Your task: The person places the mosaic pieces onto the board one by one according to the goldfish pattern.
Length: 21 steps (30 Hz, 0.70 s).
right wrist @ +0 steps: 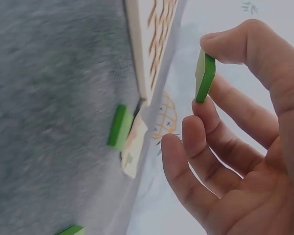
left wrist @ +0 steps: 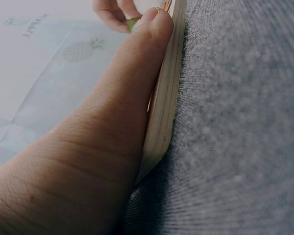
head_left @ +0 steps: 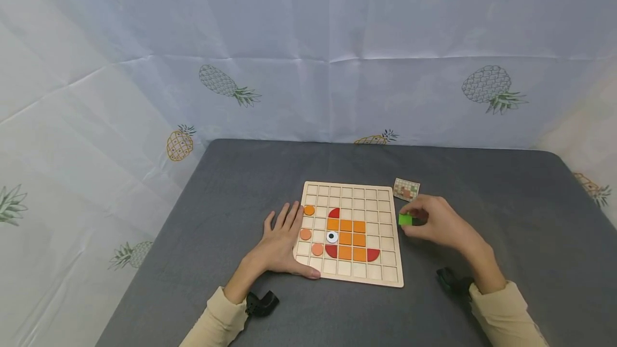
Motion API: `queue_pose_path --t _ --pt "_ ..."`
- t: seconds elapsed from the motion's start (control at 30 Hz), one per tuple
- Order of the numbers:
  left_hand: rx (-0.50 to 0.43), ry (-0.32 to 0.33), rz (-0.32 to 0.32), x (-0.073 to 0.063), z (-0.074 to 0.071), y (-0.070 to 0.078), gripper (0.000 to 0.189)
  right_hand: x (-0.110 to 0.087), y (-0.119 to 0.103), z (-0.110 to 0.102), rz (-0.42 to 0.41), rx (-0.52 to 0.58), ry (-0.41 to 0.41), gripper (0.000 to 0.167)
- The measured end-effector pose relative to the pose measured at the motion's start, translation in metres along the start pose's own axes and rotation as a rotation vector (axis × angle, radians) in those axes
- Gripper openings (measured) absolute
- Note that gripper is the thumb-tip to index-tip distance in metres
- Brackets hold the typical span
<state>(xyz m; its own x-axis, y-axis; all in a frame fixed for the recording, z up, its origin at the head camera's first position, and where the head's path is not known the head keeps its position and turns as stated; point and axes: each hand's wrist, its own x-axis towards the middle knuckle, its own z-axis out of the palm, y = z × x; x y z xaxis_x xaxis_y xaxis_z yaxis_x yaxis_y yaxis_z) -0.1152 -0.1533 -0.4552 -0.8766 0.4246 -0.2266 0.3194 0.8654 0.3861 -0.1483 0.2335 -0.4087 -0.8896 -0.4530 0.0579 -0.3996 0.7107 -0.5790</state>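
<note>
A wooden grid board [head_left: 379, 277] lies on the table, with orange squares [head_left: 345, 239], red quarter-round pieces [head_left: 373, 255], several orange and salmon discs [head_left: 306, 234] and a white eye disc [head_left: 332, 236] in its cells. My left hand [head_left: 279, 248] rests on the board's left side, fingers spread and thumb along its near edge. Just off the right edge, my right hand [head_left: 441, 222] pinches a green square tile [right wrist: 206, 78] between thumb and fingertips, raised above the table. Another green tile [right wrist: 120, 126] lies on the table by the small pattern card [head_left: 407, 189].
Part of a further green tile [right wrist: 72, 230] shows low in the right wrist view. The grey table [head_left: 501, 191] ends at a pineapple-print cloth [head_left: 299, 100] behind it. Black straps with devices [head_left: 262, 304] sit at both wrists.
</note>
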Motion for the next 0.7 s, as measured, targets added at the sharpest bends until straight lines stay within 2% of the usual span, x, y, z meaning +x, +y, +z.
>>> queue_pose_path --t 0.2,0.4,0.7 --pt "0.005 -0.007 -0.002 0.000 0.000 0.000 0.155 0.011 -0.008 -0.003 -0.021 0.033 -0.003 0.023" --pt "0.007 0.006 0.003 0.001 0.001 0.000 0.155 0.024 -0.020 -0.003 -0.057 0.019 0.018 0.020" --pt "0.001 0.001 0.000 0.001 0.002 -0.002 0.155 0.040 -0.030 0.007 -0.090 0.062 0.023 0.024"
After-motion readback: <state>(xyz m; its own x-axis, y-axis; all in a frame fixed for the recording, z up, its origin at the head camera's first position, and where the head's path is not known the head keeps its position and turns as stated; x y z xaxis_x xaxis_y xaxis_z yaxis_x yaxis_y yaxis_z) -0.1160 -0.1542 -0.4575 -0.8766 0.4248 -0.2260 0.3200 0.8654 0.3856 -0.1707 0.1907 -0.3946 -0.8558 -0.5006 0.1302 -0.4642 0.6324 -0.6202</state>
